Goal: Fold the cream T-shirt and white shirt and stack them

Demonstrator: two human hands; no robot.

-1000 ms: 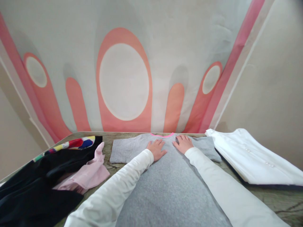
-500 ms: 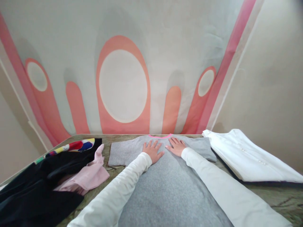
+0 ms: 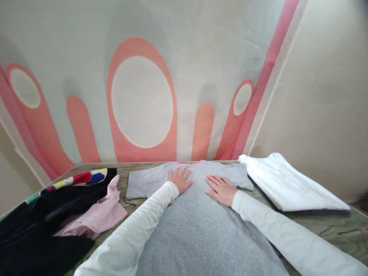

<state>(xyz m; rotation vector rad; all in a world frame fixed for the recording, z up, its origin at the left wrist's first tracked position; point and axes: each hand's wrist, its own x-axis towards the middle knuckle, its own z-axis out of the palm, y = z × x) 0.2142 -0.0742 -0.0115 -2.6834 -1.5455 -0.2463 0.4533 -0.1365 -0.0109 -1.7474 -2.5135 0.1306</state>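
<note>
A grey short-sleeved T-shirt (image 3: 201, 234) with a pink neckline lies spread out on the table, its collar at the far edge. My left hand (image 3: 179, 181) rests flat on its upper part, below the left end of the neckline, fingers spread. On the right side of the chest my right hand (image 3: 222, 190) lies palm down, fingers stretched out and pointing to the left. Neither hand grips the cloth. White sleeves cover both my forearms, and the left one hides part of the shirt's side.
Black clothing (image 3: 34, 234) with a multicoloured strip lies in a heap on the left, with a pink garment (image 3: 99, 218) against it. Folded white clothing (image 3: 290, 184) is stacked at the right. The wood-patterned table (image 3: 336, 234) meets a painted wall (image 3: 189, 50) behind.
My right hand has slid down and slightly outward over the shirt's chest, away from the neckline. My left hand stays near the collar. The view has shifted a little to the right.
</note>
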